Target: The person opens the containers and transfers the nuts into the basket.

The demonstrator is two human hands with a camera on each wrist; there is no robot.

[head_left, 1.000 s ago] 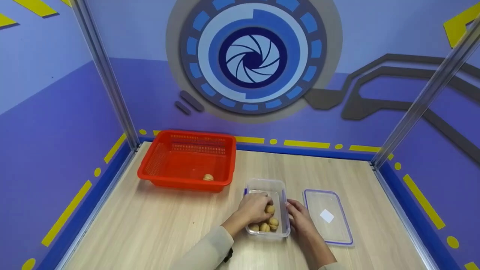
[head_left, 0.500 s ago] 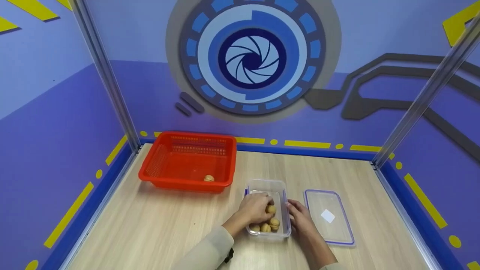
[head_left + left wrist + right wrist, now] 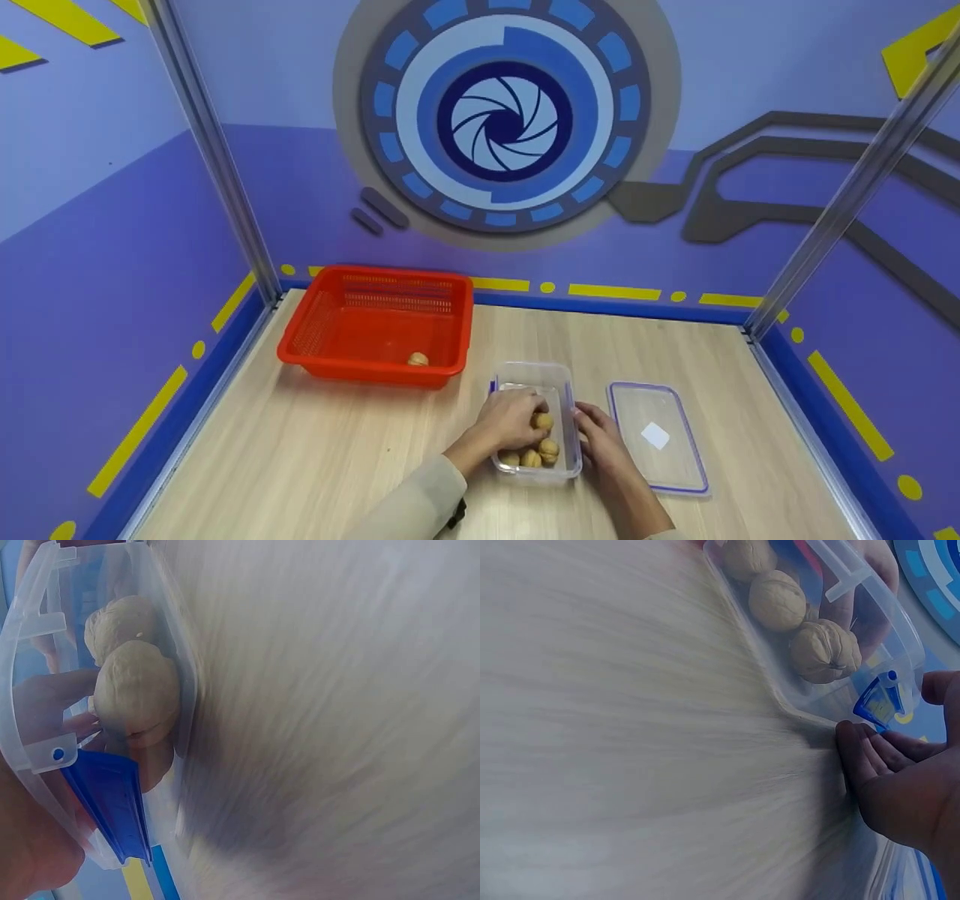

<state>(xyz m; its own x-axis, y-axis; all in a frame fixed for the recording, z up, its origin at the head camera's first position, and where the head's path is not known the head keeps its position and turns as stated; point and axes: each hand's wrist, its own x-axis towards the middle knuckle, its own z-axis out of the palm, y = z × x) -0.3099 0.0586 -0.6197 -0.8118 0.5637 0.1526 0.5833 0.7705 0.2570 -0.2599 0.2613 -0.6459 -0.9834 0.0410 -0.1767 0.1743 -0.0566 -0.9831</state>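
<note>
On the table (image 3: 315, 450), near the front: a clear box (image 3: 534, 375) with walnuts (image 3: 531, 456) inside. Left hand (image 3: 510, 417) down in the box, fingers curled round one nut (image 3: 541, 421). Three more nuts lying at the near end of the box, close together. Right hand (image 3: 600, 439) just beside the box, fingers straight and flat against its right wall, holding nothing. Seen from the right wrist: fingertips (image 3: 855, 754) touching the box by a blue clip (image 3: 877, 699). Right of that hand, a flat clear lid (image 3: 656, 435) with a blue edge and a white tag, lying on the table. Further back on the left, a red basket (image 3: 322, 330) with one more walnut (image 3: 418, 360) in it, well apart from the box.
</note>
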